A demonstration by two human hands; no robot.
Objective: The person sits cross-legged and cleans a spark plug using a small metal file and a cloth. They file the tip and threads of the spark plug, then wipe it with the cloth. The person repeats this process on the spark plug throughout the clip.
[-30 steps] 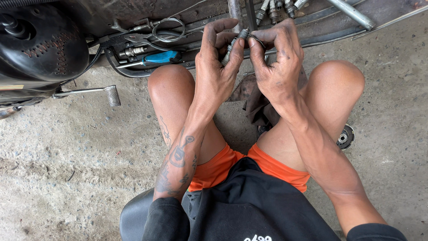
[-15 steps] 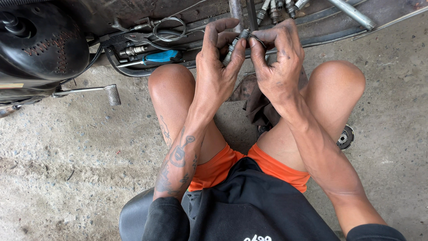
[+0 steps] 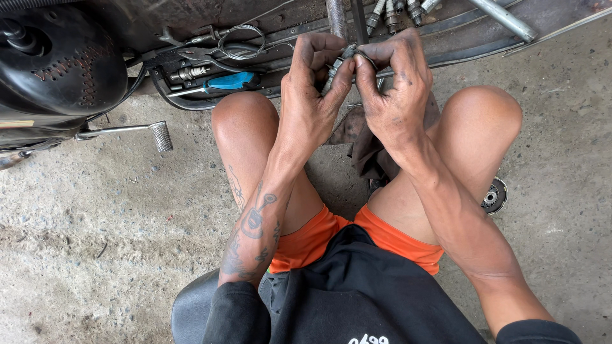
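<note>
While you sit low on a dark seat (image 3: 191,312) with your knees apart, the rough grey concrete floor (image 3: 95,242) spreads under everything, and a dirty metal motorcycle underside (image 3: 459,25) runs along its far edge. At the far left corner of the floor stands the black rounded engine cover (image 3: 60,70), and from below it a silver foot lever with a knurled tip (image 3: 137,132) sticks out over the concrete. Between your knees a dark brown greasy rag (image 3: 363,146) lies on the floor, touching the inside of your right leg. Beside your left knee, against the far edge, a blue-handled screwdriver (image 3: 223,83) rests in a tangle of black hoses, with a thin coiled steel cable (image 3: 241,39) just above it. By your right thigh a small round metal bearing-like disc (image 3: 494,195) sits on the floor, partly hidden by the leg.

Your left hand (image 3: 312,95) is curled, its thumb and fingertips pressed against a small grey ridged metal fitting (image 3: 341,60) held up near the far edge, above the rag. Your right hand (image 3: 395,89) meets it from the other side, thumb and forefinger pinching the same fitting, so both hands touch at the fingertips. How much of the fitting lies behind your fingers cannot be told.
</note>
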